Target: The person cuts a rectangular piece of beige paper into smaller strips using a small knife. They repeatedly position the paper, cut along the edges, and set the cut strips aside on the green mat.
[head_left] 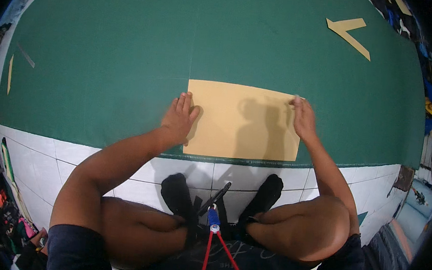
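A tan rectangular sheet of card or stiff paper [216, 130] lies flat on a wide green cloth [111, 50], close to the cloth's near edge. My left hand [179, 116] presses down on the sheet's left edge, fingers stretched out and partly on the cloth. At the far right corner of the sheet is my right hand [303, 116], with thumb and fingertips drawn together. Whatever those fingertips pinch, if anything, is too small to make out. Shadows fall across the right half of the sheet.
A cut V-shaped tan piece [353, 36] lies at the far right of the cloth. A narrow tan strip [10, 74] and a thin grey strip [26, 55] lie far left. White tiles [142, 172] border the near edge. Piled fabrics [389, 255] stand at right.
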The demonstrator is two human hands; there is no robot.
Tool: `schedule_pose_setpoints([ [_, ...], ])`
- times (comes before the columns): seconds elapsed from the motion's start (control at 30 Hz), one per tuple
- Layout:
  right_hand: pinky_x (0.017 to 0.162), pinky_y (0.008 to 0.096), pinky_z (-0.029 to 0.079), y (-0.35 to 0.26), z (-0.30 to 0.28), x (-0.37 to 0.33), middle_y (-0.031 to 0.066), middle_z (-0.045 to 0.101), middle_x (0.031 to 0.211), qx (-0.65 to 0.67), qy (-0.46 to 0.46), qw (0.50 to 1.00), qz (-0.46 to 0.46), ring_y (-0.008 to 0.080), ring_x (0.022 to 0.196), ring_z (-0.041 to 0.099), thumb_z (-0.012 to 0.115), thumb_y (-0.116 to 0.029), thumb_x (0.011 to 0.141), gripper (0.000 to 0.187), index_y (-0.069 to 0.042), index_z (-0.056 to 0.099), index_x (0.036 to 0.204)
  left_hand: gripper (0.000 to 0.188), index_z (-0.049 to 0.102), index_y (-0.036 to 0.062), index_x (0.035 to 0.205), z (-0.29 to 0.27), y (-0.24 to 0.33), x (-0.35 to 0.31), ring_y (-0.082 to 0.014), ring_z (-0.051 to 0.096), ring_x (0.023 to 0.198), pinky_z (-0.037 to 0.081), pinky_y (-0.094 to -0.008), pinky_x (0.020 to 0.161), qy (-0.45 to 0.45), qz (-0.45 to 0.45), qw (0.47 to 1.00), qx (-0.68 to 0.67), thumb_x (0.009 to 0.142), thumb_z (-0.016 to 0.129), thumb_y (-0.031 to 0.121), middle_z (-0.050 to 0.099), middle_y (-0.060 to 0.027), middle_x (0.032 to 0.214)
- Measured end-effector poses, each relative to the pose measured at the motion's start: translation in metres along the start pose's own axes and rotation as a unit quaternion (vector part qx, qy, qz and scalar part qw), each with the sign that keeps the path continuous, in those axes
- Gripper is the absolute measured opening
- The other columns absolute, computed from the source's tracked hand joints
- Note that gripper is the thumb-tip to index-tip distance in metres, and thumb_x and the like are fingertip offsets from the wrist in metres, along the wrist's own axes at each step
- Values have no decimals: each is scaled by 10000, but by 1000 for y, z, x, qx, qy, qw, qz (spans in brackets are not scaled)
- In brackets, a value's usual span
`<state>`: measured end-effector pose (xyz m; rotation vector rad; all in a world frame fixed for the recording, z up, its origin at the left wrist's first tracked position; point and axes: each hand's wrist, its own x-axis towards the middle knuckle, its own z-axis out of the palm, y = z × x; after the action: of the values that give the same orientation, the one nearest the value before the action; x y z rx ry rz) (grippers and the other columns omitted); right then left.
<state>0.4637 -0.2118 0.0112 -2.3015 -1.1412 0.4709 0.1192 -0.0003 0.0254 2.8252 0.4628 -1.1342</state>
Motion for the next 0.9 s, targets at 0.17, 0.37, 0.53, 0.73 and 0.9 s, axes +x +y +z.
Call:
schedule_pose_setpoints([
  [0.17,895,423,532,-99,66,52,199,731,1035,104,-191,975,-42,353,970,698,484,-395,1088,444,-5,691,1137,1344,115,37,1634,1,2,0,-514,174,1539,195,-559,1259,6,-7,1000,8,682,896,575,120,-383,1641],
  [0.37,890,396,550,-153,143,65,168,736,1080,219,-202,948,-114,329,992,709,599,-264,1036,284,-62,719,1196,1350,149,5,1620,7,2,3,-476,185,1549,228,-526,1260,53,21,998,-20,650,918,545,109,-347,1659],
  [0.53,933,408,547,-177,163,70,160,729,1180,211,-233,946,-80,327,1062,704,611,-227,1017,261,-75,733,1190,1236,181,-15,1607,5,-1,6,-423,180,1567,251,-491,1256,40,30,998,-45,709,892,449,101,-317,1677],
  [0.73,934,385,586,-179,169,76,152,726,1194,163,-236,950,-122,268,1058,728,598,-223,1053,280,-37,698,1237,1323,204,-12,1596,14,0,8,-443,194,1556,271,-532,1244,68,25,996,-50,614,942,481,118,-319,1668],
  [0.9,938,438,547,-176,169,77,154,727,1188,144,-227,954,-132,347,1092,691,594,-225,1013,255,-84,730,1176,1150,215,-24,1599,4,-1,8,-439,208,1556,262,-578,1228,50,44,997,-51,740,866,374,125,-334,1666],
])
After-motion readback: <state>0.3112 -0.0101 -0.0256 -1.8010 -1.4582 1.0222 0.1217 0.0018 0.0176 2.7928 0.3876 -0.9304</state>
